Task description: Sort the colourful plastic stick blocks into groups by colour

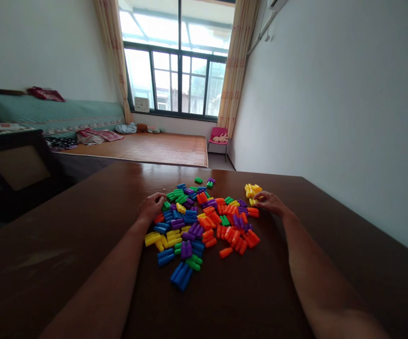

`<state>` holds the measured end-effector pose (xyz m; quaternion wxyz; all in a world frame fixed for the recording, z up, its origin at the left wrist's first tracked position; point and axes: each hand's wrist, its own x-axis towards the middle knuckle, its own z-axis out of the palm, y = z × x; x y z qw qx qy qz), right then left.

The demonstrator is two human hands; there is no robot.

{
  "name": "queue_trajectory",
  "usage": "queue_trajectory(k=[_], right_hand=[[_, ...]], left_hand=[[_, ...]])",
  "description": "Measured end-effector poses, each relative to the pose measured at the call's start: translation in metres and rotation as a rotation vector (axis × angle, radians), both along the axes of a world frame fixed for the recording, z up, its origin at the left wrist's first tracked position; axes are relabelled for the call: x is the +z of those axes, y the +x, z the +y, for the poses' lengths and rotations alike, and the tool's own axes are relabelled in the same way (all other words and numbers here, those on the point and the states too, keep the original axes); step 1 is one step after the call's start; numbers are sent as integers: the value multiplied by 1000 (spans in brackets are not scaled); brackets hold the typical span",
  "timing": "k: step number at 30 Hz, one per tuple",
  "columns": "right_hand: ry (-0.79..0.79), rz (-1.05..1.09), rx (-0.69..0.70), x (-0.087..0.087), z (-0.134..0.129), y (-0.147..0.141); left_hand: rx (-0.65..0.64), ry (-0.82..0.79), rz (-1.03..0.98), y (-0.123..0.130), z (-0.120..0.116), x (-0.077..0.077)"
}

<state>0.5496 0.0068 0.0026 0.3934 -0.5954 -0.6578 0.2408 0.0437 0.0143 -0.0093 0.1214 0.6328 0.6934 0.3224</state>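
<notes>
Across the middle of the dark brown table (246,296) lies a loose pile of plastic pieces in orange, blue, green, purple and yellow. My left hand (151,206) rests at the pile's left edge, its fingertips beside a green piece (166,205); what they hold, if anything, is hidden. At the right, my right hand (268,202) has its fingers closed on a small yellow piece (252,202). Just beyond it sits a separate cluster of yellow pieces (252,190). Orange pieces (225,253) lie at the pile's near right, blue ones (182,275) at its near end.
A green piece (199,180) and a purple piece (211,180) lie at the pile's far side. Beyond the table are a bed (154,145), a pink chair (218,133) and a window. A dark cabinet (16,169) stands at the left, a white wall at the right.
</notes>
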Motion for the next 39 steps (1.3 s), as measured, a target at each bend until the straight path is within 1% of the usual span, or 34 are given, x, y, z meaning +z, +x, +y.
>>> queue_trajectory(k=[3, 6, 8, 10, 11, 12, 13, 14, 16, 18, 19, 21, 23, 25, 30, 32, 34, 35, 37, 39], right_hand=[[-41, 2, -6, -3, 1, -2], [-89, -5, -19, -1, 1, 1], [-172, -17, 16, 3, 0, 12], [-282, -21, 74, 5, -3, 30], [-327, -21, 79, 5, -5, 40], [-349, -23, 48, 4, -6, 51], [-342, -34, -23, 2, -7, 62], [-303, -58, -127, -2, -8, 71], [-162, -129, -368, -13, -5, 83], [-15, -198, -540, -26, 3, 86], [32, -218, -588, -32, 9, 85], [74, -215, -638, -40, 23, 79], [77, -188, -640, -43, 37, 74], [74, -154, -611, -44, 49, 70], [103, -83, -516, -50, 68, 69], [126, -68, -531, -53, 73, 70], [181, -60, -544, -53, 79, 69], [213, -61, -523, -51, 82, 67], [244, -79, -423, -47, 88, 62], [215, -118, -318, -44, 93, 55]], left_hand=[[5, -12, 9, 0, 1, 0], [-1, -14, 1, 0, 0, 2], [-3, -20, 1, 1, -1, 3], [3, -31, 9, 1, -3, 6], [6, -32, 12, 2, -4, 7], [6, -32, 13, 2, -5, 8], [6, -29, 14, 2, -6, 8], [6, -27, 16, 2, -6, 9], [11, -24, 26, 3, -7, 10], [13, -23, 38, 3, -7, 11], [9, -22, 42, 3, -7, 11], [-2, -18, 41, 3, -7, 12], [-4, -16, 32, 3, -7, 11], [-1, -17, 22, 3, -6, 11], [5, -16, 8, 1, -5, 7], [14, -17, 10, 1, -4, 7], [17, -24, 13, 0, -5, 7], [16, -28, 14, 0, -5, 7], [10, -28, 16, 0, -6, 8], [9, -23, 17, 0, -6, 7]])
